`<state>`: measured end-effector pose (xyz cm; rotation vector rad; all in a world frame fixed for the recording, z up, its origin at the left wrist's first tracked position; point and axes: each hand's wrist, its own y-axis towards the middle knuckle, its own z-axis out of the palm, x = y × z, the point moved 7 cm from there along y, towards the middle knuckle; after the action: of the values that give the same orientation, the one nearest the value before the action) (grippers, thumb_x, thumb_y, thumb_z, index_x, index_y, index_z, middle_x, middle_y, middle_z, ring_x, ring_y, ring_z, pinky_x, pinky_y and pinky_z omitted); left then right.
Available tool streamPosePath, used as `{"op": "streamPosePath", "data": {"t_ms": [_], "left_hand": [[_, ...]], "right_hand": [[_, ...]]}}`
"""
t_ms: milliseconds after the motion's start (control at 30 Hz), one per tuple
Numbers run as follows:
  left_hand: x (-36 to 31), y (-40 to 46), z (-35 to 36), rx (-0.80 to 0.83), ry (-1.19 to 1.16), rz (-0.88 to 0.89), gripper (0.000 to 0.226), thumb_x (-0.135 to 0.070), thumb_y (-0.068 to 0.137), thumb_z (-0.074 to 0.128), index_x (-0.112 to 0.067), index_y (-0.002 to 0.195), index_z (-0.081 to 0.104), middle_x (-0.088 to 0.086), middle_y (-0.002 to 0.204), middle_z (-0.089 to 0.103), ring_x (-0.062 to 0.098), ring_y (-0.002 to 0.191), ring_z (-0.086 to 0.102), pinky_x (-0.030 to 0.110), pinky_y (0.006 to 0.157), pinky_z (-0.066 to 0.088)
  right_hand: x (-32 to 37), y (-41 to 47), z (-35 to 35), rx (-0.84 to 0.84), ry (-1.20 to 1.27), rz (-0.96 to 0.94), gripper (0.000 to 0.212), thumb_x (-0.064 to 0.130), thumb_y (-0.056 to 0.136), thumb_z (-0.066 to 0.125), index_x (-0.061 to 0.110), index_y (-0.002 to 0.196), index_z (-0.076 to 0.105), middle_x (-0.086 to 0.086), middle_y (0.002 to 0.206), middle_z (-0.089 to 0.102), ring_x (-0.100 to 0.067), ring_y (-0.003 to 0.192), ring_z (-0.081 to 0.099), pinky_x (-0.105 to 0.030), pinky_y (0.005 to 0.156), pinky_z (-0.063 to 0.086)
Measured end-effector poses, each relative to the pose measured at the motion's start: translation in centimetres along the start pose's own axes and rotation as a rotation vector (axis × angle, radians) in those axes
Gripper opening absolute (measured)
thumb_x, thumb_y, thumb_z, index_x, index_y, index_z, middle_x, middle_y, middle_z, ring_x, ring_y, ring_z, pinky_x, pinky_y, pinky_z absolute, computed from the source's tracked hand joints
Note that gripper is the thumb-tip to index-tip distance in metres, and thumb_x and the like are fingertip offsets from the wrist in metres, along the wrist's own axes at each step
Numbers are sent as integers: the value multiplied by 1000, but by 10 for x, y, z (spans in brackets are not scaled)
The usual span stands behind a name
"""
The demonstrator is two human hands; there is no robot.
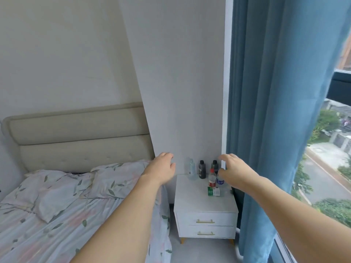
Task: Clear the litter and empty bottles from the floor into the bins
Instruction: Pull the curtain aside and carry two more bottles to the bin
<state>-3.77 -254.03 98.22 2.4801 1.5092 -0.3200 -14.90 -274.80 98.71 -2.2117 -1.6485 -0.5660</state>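
Note:
Several bottles stand on a white nightstand [191, 203]: a clear bottle [191, 169] at the back, two dark bottles [202, 169] beside it, and a red-capped bottle [212, 178]. A green-labelled bottle [214, 191] lies on its side in front. My left hand [163, 167] hovers left of the nightstand, fingers loosely curled, holding nothing. My right hand [231, 168] reaches over the bottles with fingers spread and curved, and it partly hides a blue-labelled bottle [220, 180]. No bin is in view.
A bed [57, 215] with floral sheets and pillows lies to the left, its beige headboard against the wall. A blue curtain [275, 130] hangs right of the nightstand, beside a window. A narrow strip of grey floor [199, 251] runs between bed and nightstand.

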Motion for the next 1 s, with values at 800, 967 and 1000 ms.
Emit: {"op": "streamPosePath", "data": {"t_ms": [800,967,1000], "left_hand": [[87,462,331,298,-344,-379,52,-27,98,45,-18,148,34,1,151,40,21,128,48,23,90,37],[121,512,449,174,-475,-505,62,-28,98,50,-17,152,23,1,158,25,25,138,38,42,110,38],[127,517,468,135,-488,-522,60,-29,98,50,-16,152,25,1,157,27,24,138,37,39,110,37]], "right_hand": [[-280,434,239,505,-64,370,25,27,92,46,13,111,54,-4,104,58,-18,86,58,-26,64,43],[-373,435,340,676,-216,466,35,23,86,46,13,118,53,-7,122,59,-27,109,59,-31,86,49],[-385,436,354,686,-244,477,35,22,86,46,12,120,52,-8,123,57,-26,111,58,-31,87,48]]}}
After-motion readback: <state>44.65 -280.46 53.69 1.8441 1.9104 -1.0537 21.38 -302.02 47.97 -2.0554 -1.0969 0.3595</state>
